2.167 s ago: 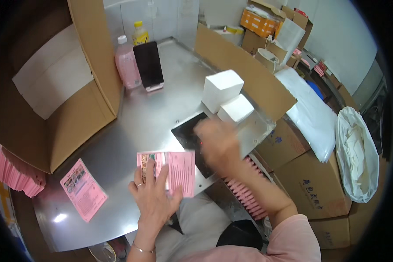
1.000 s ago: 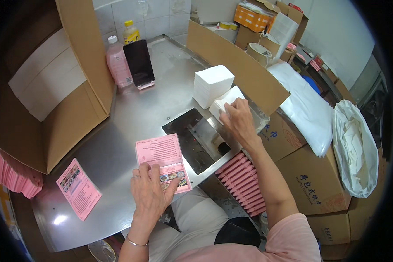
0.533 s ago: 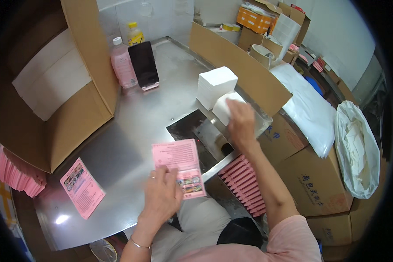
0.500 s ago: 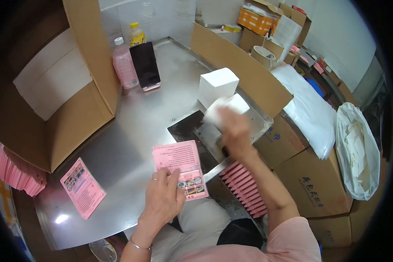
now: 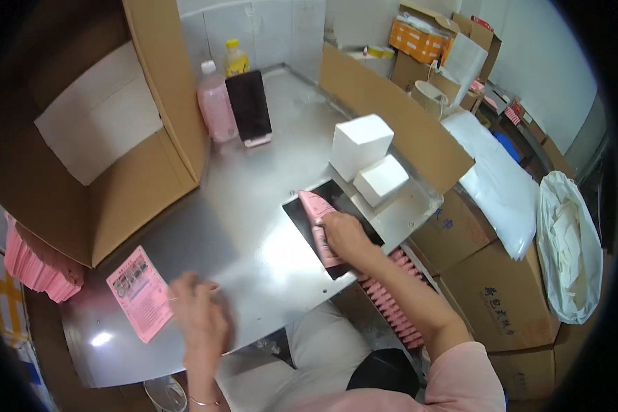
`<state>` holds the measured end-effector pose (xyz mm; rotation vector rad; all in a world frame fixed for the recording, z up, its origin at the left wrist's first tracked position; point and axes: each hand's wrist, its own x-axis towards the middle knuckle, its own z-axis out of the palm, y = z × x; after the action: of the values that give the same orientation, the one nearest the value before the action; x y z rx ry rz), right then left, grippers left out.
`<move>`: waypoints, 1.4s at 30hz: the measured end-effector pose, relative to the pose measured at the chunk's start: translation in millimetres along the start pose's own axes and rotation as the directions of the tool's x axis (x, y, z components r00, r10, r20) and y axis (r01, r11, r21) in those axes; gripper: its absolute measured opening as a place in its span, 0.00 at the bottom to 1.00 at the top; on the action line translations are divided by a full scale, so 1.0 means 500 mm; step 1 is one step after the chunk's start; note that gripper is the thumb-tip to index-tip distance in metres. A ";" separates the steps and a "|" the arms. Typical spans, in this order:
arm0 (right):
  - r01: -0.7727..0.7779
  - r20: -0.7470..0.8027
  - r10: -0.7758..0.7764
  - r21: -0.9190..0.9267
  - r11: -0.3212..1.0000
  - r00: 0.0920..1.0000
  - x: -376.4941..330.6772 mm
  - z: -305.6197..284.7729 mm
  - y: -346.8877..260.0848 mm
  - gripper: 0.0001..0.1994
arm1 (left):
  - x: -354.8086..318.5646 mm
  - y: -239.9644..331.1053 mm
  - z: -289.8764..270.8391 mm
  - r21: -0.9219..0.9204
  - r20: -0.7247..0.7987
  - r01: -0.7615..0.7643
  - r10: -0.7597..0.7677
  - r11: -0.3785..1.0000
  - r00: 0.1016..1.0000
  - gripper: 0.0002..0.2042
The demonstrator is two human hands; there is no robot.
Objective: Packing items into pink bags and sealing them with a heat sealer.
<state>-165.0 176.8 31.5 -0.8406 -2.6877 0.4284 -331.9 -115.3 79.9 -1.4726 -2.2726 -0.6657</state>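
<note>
A folded pink printed paper sleeve [image 5: 316, 223] is pinched in my right hand [image 5: 349, 239], standing tilted over the dark rectangular opening in the steel table. What lies inside its fold is hidden. Slightly blurred, my left hand [image 5: 202, 312] hovers at the near edge of the table with its fingers apart and nothing visible in them. Its fingertips come close to a small stack of pink printed sleeves [image 5: 141, 295] lying flat to its left. Beyond my right hand stand a tall stack of white folded napkins [image 5: 360, 147] and a shorter white stack [image 5: 382, 180].
An open cardboard box [image 5: 144, 199] stands at the left, with pink packets [image 5: 41, 264] bundled below it. A phone on a stand [image 5: 249, 106] and a pink bottle [image 5: 216, 110] are at the back. Several pink packets [image 5: 395, 299] fill a container under the table's right edge.
My right hand has left the white napkins and now grips the folded pink sleeve. My left hand has let go of the sleeve and moved left toward the stack.
</note>
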 end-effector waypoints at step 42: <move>-0.117 -0.534 -0.069 -0.307 0.944 0.843 -0.009 -0.112 0.095 0.07 | 0.065 0.171 0.075 0.086 0.104 0.013 -0.022 0.996 0.994 0.26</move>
<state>-117.5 222.4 64.6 -0.9172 -2.2356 -0.2446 -267.9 -40.0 82.4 -1.4812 -2.3643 -0.5005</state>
